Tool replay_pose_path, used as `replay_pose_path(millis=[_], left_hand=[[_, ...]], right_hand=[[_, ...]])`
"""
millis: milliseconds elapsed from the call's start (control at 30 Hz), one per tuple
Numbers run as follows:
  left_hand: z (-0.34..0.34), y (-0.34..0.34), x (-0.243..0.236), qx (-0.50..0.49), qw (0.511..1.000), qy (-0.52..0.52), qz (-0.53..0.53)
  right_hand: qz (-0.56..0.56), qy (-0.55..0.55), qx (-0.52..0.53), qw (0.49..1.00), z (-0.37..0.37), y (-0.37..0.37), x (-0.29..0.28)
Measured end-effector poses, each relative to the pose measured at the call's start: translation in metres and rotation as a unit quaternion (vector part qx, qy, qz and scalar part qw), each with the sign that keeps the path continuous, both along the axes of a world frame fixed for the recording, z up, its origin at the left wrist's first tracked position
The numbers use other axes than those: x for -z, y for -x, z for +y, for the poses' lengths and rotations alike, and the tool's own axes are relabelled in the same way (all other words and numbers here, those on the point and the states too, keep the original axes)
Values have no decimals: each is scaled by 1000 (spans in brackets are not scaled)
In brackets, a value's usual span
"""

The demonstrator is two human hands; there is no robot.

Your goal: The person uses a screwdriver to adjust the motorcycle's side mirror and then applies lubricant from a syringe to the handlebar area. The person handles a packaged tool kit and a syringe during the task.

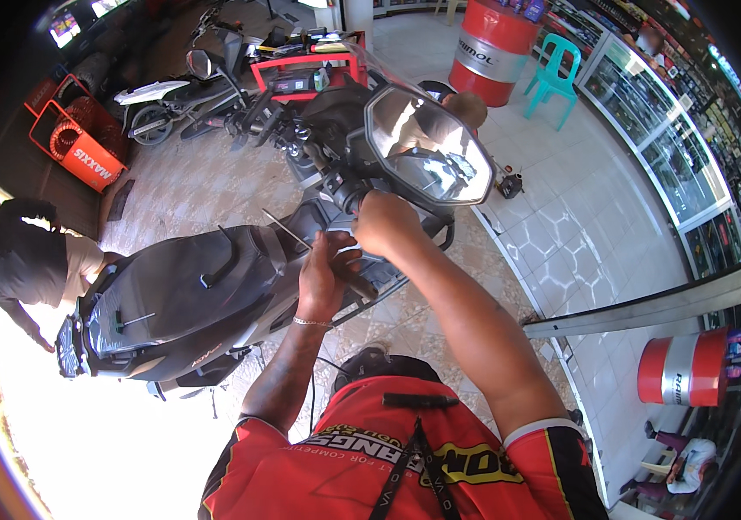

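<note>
Head view: at the scooter (258,290), left hand (325,276) curled round a screwdriver (288,230); right hand (386,224) looked closed on handlebar grip (347,196). Slack hold risked scratching seat (175,282).

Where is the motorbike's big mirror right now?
In the head view, the big mirror is above and right of centre, just beyond the right hand, with a red-and-silver drum farther off near the top.

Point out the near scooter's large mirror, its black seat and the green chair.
Large mirror (429,144): head view, middle of the glass.
Black seat (173,284): head view, middle of the cushion.
Green chair (550,84): head view, on its seat panel.
</note>
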State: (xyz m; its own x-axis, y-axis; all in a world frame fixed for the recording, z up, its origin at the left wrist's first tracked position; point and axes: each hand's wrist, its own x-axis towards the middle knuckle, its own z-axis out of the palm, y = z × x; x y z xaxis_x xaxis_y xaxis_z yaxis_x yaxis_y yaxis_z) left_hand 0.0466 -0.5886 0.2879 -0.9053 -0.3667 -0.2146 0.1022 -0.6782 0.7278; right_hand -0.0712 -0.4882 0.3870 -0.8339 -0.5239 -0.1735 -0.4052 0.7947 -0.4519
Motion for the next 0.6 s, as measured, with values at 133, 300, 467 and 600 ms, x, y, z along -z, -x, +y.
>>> replay_pose_path(millis=[133,300,467,600], left_hand=[[-3,-2,-9,0,1000,15,14],[-5,6,-16,-7,999,35,-5],[-4,14,-20,-26,997,76,8],[-5,24,-20,-53,990,132,9]], right_hand=[[-92,13,-38,995,3,15,2],[-334,165,-37,927,10,26,14],[-451,224,-29,864,21,26,14],[-387,219,-32,895,20,16,12]])
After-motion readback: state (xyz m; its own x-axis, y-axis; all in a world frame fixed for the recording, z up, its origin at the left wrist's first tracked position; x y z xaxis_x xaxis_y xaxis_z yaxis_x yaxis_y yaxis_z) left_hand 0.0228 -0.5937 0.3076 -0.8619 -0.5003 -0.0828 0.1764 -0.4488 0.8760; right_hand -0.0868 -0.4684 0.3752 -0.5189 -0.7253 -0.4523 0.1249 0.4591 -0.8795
